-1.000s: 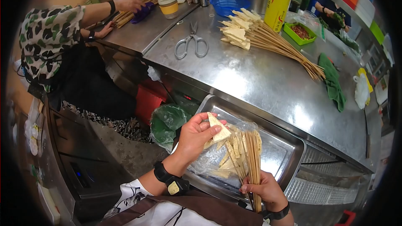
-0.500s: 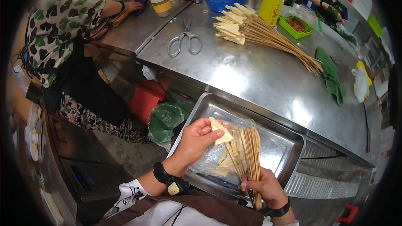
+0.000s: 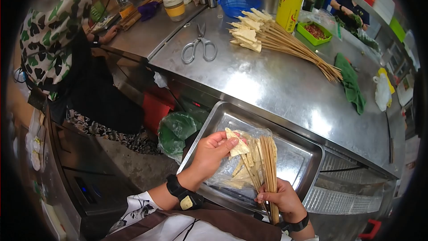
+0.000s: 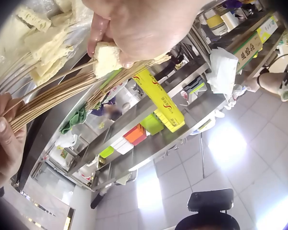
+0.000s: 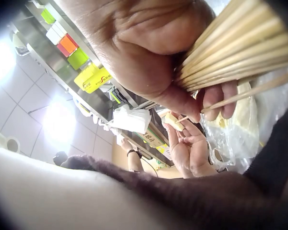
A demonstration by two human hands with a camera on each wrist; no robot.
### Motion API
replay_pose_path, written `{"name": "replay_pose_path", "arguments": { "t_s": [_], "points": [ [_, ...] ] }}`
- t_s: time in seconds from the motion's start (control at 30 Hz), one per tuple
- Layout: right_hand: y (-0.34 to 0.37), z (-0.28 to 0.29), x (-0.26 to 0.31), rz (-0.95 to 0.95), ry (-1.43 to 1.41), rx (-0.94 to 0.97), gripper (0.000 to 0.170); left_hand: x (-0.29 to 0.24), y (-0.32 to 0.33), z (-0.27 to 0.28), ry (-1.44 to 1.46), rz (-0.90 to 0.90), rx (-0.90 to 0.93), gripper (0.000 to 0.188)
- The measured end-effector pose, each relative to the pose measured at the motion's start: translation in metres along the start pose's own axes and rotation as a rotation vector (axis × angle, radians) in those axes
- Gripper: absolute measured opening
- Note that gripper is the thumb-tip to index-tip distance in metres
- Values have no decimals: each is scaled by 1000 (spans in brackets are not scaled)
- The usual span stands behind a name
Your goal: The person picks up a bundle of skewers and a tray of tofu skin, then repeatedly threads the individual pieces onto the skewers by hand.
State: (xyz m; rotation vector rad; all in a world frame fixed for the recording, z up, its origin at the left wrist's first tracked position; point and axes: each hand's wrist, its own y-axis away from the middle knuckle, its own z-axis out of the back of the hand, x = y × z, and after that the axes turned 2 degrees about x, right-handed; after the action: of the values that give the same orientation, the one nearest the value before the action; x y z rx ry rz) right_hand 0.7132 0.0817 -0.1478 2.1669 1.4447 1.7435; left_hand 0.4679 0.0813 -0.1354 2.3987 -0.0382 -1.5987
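Between thumb and fingers my left hand (image 3: 209,154) pinches a pale triangular tofu slice (image 3: 237,143). My right hand (image 3: 285,200) grips a bundle of bamboo skewers (image 3: 269,160) low down, tips pointing away from me. One single skewer (image 5: 249,93) stands apart from the bundle, pinched by the right thumb and fingers. In the left wrist view its tip meets the edge of the tofu slice (image 4: 105,60). More tofu slices (image 3: 243,174) lie in a clear plastic bag (image 3: 218,172) below both hands, inside a metal tray (image 3: 317,154).
Behind the tray runs a steel counter (image 3: 276,89). On it lie scissors (image 3: 199,47), loaded tofu skewers (image 3: 290,44), a green cloth (image 3: 351,85), a green box (image 3: 314,34) and a blue basket (image 3: 238,6). A person (image 3: 58,40) stands at the left; a lined bin (image 3: 176,134) is on the floor.
My left hand has moved slightly right and down with the tofu slice, closer to the single skewer's tip. The right hand keeps its grip. At the left, the other person's arm has shifted.
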Motion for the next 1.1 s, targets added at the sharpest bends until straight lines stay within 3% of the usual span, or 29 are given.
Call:
{"name": "replay_pose_path", "arguments": {
  "t_s": [0.37,0.5,0.67,0.77,1.1],
  "points": [
    [2,3,-3,-11,-15,9,13,14,9,-6,47,97,22,22],
    [2,3,-2,-26,-12,-4,14,17,7,-5,103,92,61,25],
    [1,5,-3,-22,2,17,15,2,2,-16,263,-64,52,25],
    [0,7,-4,-8,-3,30,15,11,-3,-6,277,-3,165,20],
    [-1,3,0,-31,-15,15,14,17,-3,1,190,-19,190,15]
  ]
}}
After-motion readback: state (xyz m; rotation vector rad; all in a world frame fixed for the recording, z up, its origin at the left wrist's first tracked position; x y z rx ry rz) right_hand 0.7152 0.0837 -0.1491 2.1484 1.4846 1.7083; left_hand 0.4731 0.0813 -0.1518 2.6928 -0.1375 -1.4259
